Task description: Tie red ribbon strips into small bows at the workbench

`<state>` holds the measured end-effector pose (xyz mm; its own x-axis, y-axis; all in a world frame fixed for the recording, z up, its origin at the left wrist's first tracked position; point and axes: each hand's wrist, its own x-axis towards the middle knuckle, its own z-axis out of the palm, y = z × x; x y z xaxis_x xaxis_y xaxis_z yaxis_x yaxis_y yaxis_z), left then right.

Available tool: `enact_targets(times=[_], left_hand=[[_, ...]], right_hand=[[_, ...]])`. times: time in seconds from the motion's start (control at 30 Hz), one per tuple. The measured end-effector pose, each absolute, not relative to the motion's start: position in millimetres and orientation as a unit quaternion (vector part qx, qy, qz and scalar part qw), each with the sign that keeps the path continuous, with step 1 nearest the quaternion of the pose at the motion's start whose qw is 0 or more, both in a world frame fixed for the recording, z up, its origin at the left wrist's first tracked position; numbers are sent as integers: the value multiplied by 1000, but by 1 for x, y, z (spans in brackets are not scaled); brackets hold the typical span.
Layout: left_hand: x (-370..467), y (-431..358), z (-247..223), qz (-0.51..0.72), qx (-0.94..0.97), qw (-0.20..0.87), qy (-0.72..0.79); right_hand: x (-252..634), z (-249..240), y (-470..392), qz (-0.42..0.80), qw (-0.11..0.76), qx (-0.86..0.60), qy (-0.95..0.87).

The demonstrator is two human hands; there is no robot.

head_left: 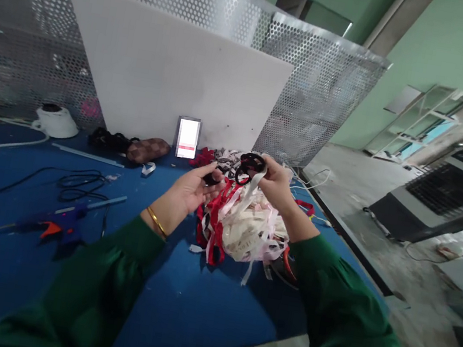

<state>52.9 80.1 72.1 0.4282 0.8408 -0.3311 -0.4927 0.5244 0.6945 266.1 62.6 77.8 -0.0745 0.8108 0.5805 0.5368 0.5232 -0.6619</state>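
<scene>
Over a heap of cream, pink and red ribbons [244, 229], my right hand [276, 184] is closed on black loops [251, 168] that look like hair ties. A pale ribbon strip hangs beside its fingers. My left hand [193, 189], palm turned up and fingers curled, holds a small black item [213, 178] between thumb and fingers; its exact form is unclear. The two hands are a short distance apart. Behind them lie more black, white and red ribbon pieces [227, 161].
A blue glue gun [67, 224] with an orange trigger and black cable lies at left. Toward the back are a lit phone [187, 138], a brown checked pouch [147, 150], a white cup [57, 122] and a white board [179, 64]. An air cooler [445, 191] stands at right.
</scene>
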Motion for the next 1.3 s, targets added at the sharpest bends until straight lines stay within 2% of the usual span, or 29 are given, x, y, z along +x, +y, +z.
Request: enact_targets(times=[0.13,0.2,0.27,0.37,0.57,0.67,0.77,0.97,1.17,1.3], left_hand=[[58,77,70,364,277,829,323],[58,78,70,366,287,825,321],[58,79,68,384,295,813,322],[56,82,65,404,311,801,313],[52,84,63,377,364,799,296],[54,83,61,357,388,798,291],[56,81,60,364,392,786,310],[56,83,52,355,384,790,319],[56,90,40,338,324,818,332],[56,88,42,343,297,821,348]], right_hand=[[233,69,45,-1,384,-462,-799],[224,66,39,-27,326,-443,-834],[220,64,35,-22,311,-422,-851],[221,61,32,41,351,-407,-842],[229,52,34,309,506,-448,-669],[233,52,32,417,519,-449,-596],[236,55,28,445,511,-470,-565],[237,58,19,399,611,-438,-525],[239,70,7,499,689,-330,-410],[245,72,1,607,626,-260,-414]])
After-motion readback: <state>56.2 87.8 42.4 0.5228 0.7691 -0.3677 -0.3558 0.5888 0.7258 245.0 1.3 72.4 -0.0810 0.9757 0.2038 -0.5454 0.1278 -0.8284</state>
